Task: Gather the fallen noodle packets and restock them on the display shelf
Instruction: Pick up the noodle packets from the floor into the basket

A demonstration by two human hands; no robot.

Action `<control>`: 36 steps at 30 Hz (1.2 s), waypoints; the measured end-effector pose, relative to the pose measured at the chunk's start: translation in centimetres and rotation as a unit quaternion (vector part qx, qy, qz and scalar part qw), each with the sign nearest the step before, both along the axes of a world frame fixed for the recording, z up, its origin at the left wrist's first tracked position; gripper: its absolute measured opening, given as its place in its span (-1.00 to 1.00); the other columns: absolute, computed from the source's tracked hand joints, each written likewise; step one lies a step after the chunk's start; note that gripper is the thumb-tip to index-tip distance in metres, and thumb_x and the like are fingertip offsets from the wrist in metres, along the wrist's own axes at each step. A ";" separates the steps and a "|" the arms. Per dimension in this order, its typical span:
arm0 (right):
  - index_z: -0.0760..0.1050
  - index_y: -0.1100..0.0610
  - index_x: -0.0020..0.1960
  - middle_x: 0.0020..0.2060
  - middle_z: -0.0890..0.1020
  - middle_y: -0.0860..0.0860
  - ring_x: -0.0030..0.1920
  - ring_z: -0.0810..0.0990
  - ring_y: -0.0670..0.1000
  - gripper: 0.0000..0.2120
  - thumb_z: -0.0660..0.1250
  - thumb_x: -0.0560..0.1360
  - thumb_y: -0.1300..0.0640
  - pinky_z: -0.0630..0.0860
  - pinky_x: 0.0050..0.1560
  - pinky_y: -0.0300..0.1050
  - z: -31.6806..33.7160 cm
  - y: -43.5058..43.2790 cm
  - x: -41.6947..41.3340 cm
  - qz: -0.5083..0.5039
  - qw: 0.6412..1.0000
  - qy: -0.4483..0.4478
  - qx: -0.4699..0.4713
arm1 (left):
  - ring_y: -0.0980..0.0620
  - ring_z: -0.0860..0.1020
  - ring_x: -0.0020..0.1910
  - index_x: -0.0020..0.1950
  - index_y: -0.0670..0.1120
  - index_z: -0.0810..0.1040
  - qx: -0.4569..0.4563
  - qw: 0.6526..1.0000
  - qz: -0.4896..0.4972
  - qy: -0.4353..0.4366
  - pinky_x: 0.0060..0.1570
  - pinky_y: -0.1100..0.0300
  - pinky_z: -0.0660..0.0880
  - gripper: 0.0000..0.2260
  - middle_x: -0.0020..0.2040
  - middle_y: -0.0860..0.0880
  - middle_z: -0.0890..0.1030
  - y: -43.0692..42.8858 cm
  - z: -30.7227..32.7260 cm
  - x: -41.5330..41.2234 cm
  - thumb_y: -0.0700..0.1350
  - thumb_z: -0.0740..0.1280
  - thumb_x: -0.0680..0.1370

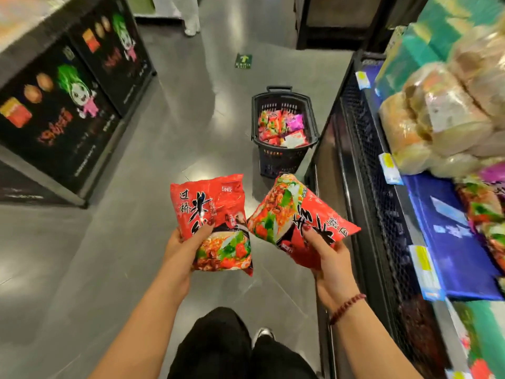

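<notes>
I hold two red noodle packets over the grey floor. My left hand (183,243) grips one red noodle packet (216,214) upright by its lower left side. My right hand (332,265) grips a second red noodle packet (295,214), tilted, by its lower edge. Ahead stands a black shopping basket (282,160) with several more red, pink and white packets (281,128) inside. The display shelf (448,236) runs along my right; its blue shelf board has bare room, with a few red packets (489,212) at its far right.
Bagged bread (437,119) fills the shelf tier above the blue board. A black printed display stand (62,110) lines the left of the aisle. Another person's legs (188,15) stand far up the aisle. My own legs and a shoe (262,335) are below.
</notes>
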State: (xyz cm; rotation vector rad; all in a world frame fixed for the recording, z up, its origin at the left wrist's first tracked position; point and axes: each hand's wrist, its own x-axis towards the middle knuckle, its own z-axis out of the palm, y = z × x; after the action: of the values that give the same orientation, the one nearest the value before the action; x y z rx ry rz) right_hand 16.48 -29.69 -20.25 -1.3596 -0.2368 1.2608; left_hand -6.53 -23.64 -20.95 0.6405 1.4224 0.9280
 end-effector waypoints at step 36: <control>0.34 0.16 0.40 0.12 0.63 0.11 0.07 0.64 0.13 -0.13 0.56 0.15 0.07 0.53 0.19 0.14 -8.5 69.3 16.0 -0.020 0.991 0.045 -0.125 | -0.05 0.66 0.00 0.29 -0.10 0.45 -0.083 0.996 -0.026 0.024 -0.03 0.04 0.57 -0.55 0.10 -0.10 0.66 70.0 -9.0 15.7 -0.05 0.47 0.45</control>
State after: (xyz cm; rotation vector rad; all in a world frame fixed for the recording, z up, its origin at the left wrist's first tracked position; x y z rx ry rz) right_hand 32.45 39.62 -28.76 -1.5078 0.0134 1.3474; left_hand 9.21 46.39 -29.91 0.5754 1.5005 0.7489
